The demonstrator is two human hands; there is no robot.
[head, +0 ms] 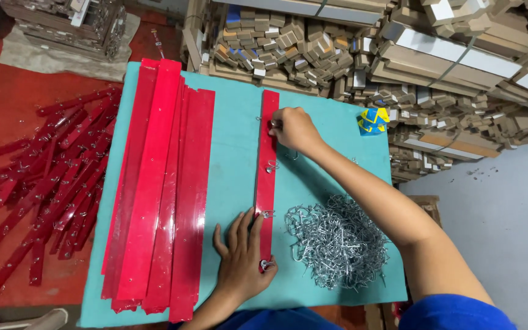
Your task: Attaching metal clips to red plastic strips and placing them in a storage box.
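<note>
So there's one red strip [267, 165] lying lengthwise in the middle of the teal desk [233, 153]. Left hand [242, 256] is flat on its near end, fingers spread and released, just pinning it down. Right hand [293, 129] is up at the far end, fingers pinched on a small metal hook [274, 124] at the strip. A few more hooks already sit along the strip. Big hook pile [336, 241] at lower right, just beside the strip. Stack of bare red strips [160, 189] left of center, and a heap of finished ones on the floor [44, 183] at far left. Cardboard bundles [398, 55] along the top.
</note>
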